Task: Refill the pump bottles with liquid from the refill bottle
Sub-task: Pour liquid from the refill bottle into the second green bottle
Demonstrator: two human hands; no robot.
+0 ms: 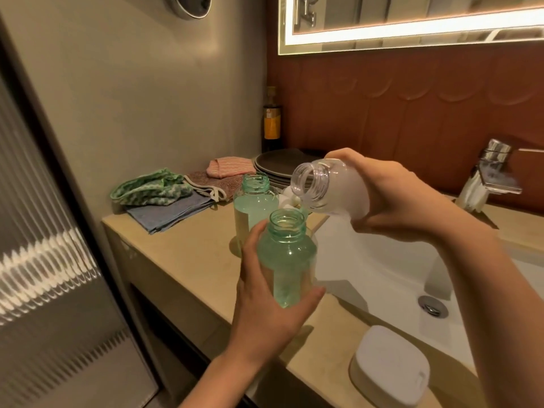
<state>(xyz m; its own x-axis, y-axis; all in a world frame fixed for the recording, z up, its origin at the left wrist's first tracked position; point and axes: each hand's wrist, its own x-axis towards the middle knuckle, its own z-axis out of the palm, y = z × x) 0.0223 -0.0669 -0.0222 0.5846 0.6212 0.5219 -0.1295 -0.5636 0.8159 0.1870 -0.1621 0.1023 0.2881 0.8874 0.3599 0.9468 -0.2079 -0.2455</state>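
Two hands busy | left hand (265,298) grips open green pump bottle (287,260) | right hand (394,198) grips tilted refill bottle (332,187), its mouth just above, rightward of left hand's bottle neck | risk: mouths look misaligned, steeper tilt may send liquid into the sink (382,275).

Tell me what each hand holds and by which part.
The left hand grips the green pump bottle round its body; the right hand grips the tilted refill bottle round its lower body, neck free.
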